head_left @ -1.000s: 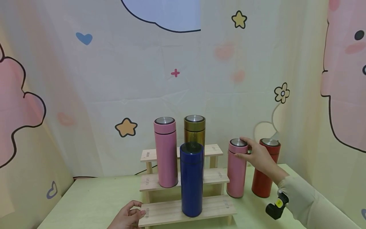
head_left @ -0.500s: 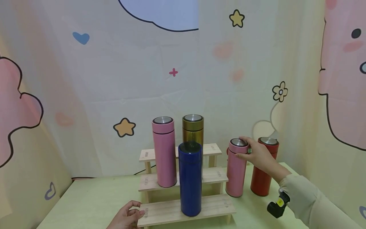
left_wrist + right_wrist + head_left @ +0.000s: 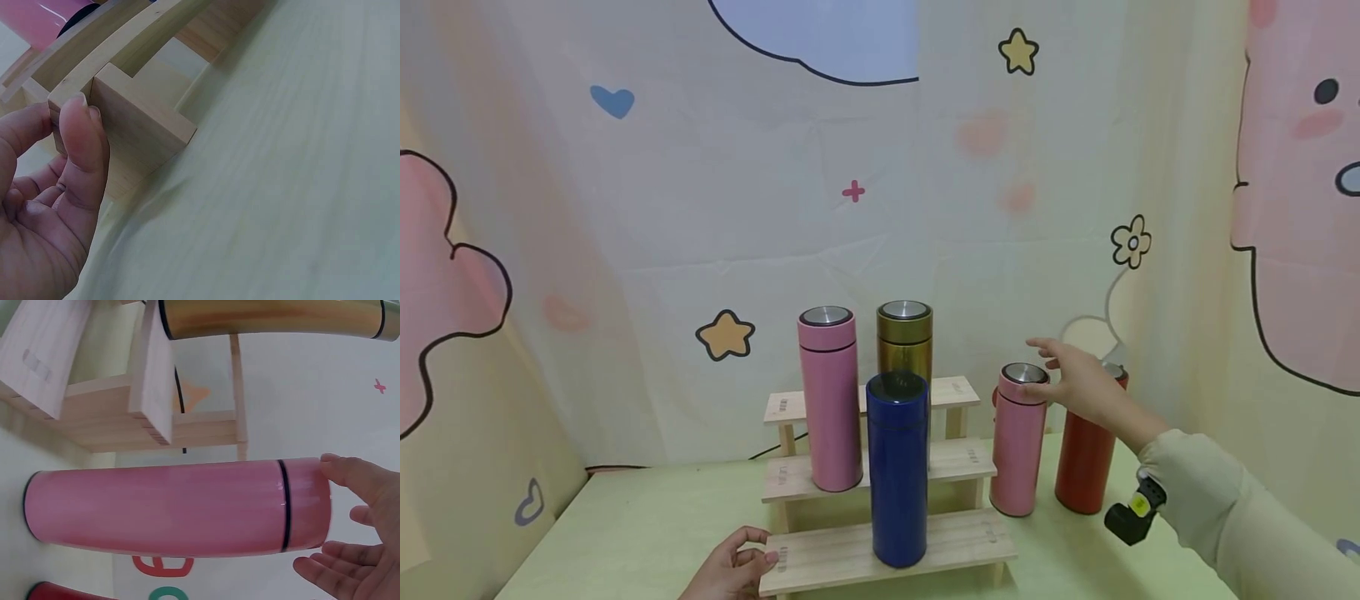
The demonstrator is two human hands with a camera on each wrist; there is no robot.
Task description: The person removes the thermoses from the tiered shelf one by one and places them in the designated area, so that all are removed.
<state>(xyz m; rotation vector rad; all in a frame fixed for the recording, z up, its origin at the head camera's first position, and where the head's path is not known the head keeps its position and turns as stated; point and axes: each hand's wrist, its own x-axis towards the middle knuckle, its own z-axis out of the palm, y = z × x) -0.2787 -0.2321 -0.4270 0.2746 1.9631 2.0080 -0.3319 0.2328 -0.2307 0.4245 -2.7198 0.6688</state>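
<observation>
My left hand pinches the left end of the lowest step of a wooden three-tier stand between thumb and fingers. The left wrist view shows the thumb on the board's edge. At the right, a pink thermos stands upright on the table beside the stand. My right hand is at its lid with fingers spread and lifted off; the thumb is right at the lid's edge in the right wrist view. A blue thermos stands on the lowest step, a second pink thermos on the middle one.
A gold thermos stands behind the blue one, partly hidden by it. Just right of the nearer pink thermos is a red thermos, its top partly behind my right hand. The pale green table ends at a patterned cloth backdrop.
My right hand's fingers have loosened from the right-hand pink thermos and risen off its lid. That thermos stays in place, and the left hand keeps its hold on the stand.
</observation>
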